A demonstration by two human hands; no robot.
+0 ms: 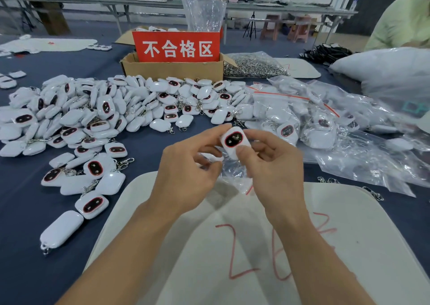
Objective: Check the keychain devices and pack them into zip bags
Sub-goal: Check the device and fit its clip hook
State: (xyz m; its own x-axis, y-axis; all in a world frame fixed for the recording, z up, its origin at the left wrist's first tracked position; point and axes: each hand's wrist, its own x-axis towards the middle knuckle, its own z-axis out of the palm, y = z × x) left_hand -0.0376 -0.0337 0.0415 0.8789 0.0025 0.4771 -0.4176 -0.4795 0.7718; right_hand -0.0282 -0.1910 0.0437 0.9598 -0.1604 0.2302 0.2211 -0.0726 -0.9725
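To the left of our left hand (pixel 186 172) lies the heap of loose devices (pixel 93 109), waiting their turn. That hand curls round the left edge of the keychain device (pixel 235 142), its forefinger up on the top corner. The device stands face up between both hands, its dark, red-rimmed oval towards us. Just below it, under our fingers, hangs a crumpled zip bag (pixel 232 176) (whether either hand actually pinches it we cannot tell). Our right hand (pixel 274 167) grips the device's lower half, thumb pressed on the front.

This looks like the checking step. We should probably keep the thumb off the oval, tilt the face into the light and look at shell and ring before bagging. Passes likely join the filled bags (pixel 302 118) right of our right hand, and failures the red-signed carton (pixel 174 65) beyond both hands.
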